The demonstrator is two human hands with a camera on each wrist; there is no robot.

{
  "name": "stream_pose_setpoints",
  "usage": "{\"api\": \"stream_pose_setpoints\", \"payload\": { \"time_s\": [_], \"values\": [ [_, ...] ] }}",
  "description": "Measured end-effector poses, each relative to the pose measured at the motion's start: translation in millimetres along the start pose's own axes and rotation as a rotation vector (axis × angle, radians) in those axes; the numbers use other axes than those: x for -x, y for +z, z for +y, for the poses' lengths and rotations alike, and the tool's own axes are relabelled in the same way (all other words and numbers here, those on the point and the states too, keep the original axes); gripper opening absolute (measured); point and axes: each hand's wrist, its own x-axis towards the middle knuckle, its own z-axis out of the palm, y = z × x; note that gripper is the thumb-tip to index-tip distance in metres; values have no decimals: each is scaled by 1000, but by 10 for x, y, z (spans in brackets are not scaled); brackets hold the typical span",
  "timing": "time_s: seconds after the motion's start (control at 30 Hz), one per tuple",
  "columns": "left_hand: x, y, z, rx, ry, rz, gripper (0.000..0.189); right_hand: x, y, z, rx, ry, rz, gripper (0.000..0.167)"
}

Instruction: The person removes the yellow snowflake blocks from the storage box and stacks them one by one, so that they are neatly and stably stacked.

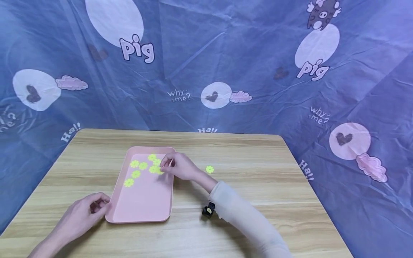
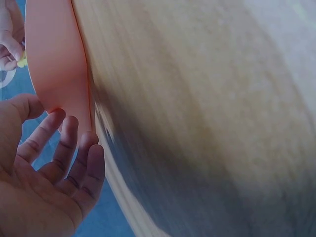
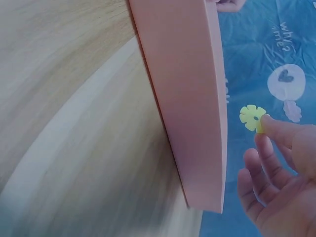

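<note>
A pink tray [image 1: 143, 206] lies on the table, with several yellow flower-shaped plastic pieces [image 1: 135, 174] spread over its upper part. At the tray's near left corner is my left hand [image 1: 82, 213]; in the left wrist view, its thumb and index finger pinch the rim and the other fingers are bent beside the wall. My right hand [image 1: 180, 166] hovers over the tray's right side. Between its thumb and index finger it pinches a notched yellow flower piece [image 3: 251, 118], clearly seen in the right wrist view. Some pieces beneath that hand are partly hidden.
One loose yellow flower piece [image 1: 209, 169] lies on the wooden table [image 1: 251, 154] right of the tray. A small black object [image 1: 207, 212] with a yellowish mark sits beside the right sleeve [image 1: 248, 218]. Behind the table hangs a blue printed cloth [image 1: 193, 64].
</note>
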Motion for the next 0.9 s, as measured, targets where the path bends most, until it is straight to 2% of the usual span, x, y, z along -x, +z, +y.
{"api": "stream_pose_setpoints", "payload": {
  "time_s": [0.23,0.5,0.9],
  "values": [
    [-5,-12,7,2,-20,-19,17,143,-139,75,-66,41,68,5],
    [-9,-15,21,1,-9,-7,18,288,-322,205,-111,55,150,7],
    [4,-6,32,16,-11,-1,15,499,-632,403,-169,125,250,10]
  ]
}}
